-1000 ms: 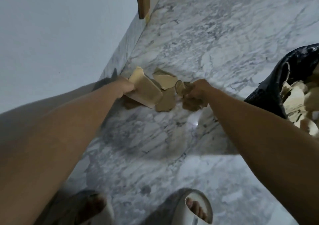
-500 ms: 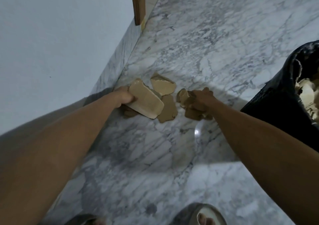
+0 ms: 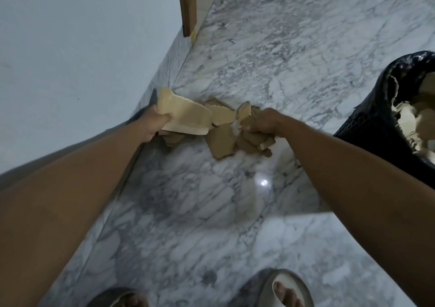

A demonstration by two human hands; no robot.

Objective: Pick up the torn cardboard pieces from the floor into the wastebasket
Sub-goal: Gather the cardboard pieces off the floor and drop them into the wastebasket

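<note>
From the head view, the left hand has its grip curled round one end of a big pale slab of cardboard, lifted clear of the floor by the wall; it looks to be held by the end so the bulk hangs free for carrying. The right hand is closed in a fist over a bunch of small brown scraps, likely gathered several at once to save trips. Between the two grips, loose pieces lie flat on the marble. Beyond the right grip, off to its outer side, the black-lined wastebasket stands open, already holding torn pieces, near enough to drop both loads in.
</note>
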